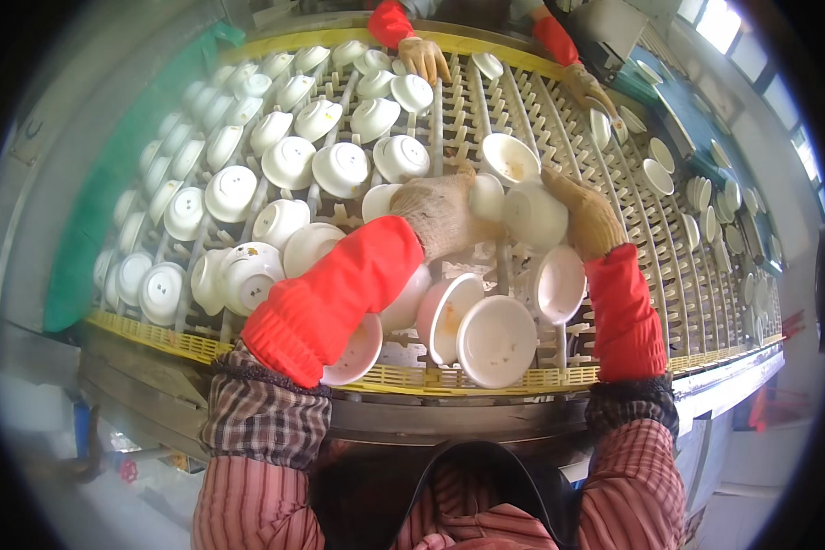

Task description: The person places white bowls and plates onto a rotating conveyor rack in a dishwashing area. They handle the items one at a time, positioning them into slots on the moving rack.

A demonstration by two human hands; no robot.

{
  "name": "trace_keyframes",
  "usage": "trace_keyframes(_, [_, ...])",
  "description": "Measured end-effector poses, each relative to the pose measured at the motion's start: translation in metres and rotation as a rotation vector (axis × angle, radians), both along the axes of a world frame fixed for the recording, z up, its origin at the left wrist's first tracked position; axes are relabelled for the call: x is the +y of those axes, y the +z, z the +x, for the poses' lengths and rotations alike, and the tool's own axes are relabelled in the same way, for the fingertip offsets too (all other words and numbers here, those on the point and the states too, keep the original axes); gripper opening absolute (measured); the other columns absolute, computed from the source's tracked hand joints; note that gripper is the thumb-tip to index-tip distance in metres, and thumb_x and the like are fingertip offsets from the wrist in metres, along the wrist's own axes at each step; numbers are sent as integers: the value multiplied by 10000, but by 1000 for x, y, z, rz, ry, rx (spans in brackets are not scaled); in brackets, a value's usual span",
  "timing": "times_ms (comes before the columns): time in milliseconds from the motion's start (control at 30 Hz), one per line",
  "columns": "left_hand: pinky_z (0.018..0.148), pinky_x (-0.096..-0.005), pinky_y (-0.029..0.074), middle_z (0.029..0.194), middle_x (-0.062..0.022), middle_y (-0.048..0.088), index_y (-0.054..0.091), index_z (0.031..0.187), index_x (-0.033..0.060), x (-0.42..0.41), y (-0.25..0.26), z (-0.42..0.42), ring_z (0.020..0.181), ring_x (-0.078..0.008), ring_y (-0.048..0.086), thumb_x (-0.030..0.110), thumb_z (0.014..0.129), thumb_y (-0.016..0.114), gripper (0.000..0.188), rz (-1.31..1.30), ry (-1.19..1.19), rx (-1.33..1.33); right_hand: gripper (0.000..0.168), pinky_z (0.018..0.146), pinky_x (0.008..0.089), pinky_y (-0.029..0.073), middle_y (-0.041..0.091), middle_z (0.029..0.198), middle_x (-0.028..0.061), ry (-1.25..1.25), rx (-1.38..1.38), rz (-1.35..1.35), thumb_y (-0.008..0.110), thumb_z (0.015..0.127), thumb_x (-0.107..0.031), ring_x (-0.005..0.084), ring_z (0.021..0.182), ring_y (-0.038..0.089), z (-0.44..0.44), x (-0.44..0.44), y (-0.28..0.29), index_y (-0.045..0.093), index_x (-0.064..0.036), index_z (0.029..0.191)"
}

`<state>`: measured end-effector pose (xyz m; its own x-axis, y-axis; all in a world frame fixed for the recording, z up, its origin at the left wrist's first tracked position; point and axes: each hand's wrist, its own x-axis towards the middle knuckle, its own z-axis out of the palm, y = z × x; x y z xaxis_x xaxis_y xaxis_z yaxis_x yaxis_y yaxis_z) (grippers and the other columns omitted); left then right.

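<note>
My left hand (443,210), in a tan work glove, grips a small white bowl (487,197) between thumb and fingers. A blurred, larger white bowl (535,213) is held at its side by my gloved right hand (591,210). Just beyond them a white bowl with brown residue (510,159) leans on the pegs of the conveyor rack (447,127). Close to my body, a stained bowl (452,320), a round white bowl (497,342) and another bowl (559,284) show their insides. My left forearm partly hides a bowl (354,350).
Several upturned white bowls (231,194) fill the rack's left side. Across from me, a co-worker's gloved hand (423,58) is among bowls; their other hand (591,89) is at dishes on the right. A yellow edge strip (412,379) borders my side. Dishes line a blue surface (687,110).
</note>
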<state>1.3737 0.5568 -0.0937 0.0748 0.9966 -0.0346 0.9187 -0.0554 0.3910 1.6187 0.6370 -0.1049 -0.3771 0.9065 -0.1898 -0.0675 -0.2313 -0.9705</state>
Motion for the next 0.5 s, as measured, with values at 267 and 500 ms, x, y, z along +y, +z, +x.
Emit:
trace_keyframes(267, [1006, -523, 629, 1192, -246, 817, 525, 1517, -145, 15, -25, 23, 1012, -411, 825, 649, 832, 854, 1099, -26, -93, 461, 465, 979, 427, 626, 813, 1263, 235, 26, -730, 1219, 619, 1074, -102, 372, 1139, 806, 44, 55, -14, 700, -104, 1531])
trace_keyframes(500, [867, -510, 637, 909, -202, 811, 759, 1096, 40, -39, -18, -2, 927, -427, 809, 477, 938, 761, 465, -95, -231, 254, 583, 979, 333, 545, 773, 1194, 106, -75, -163, 535, 756, 1079, -372, 195, 1086, 703, -74, 95, -16, 662, 44, 1476])
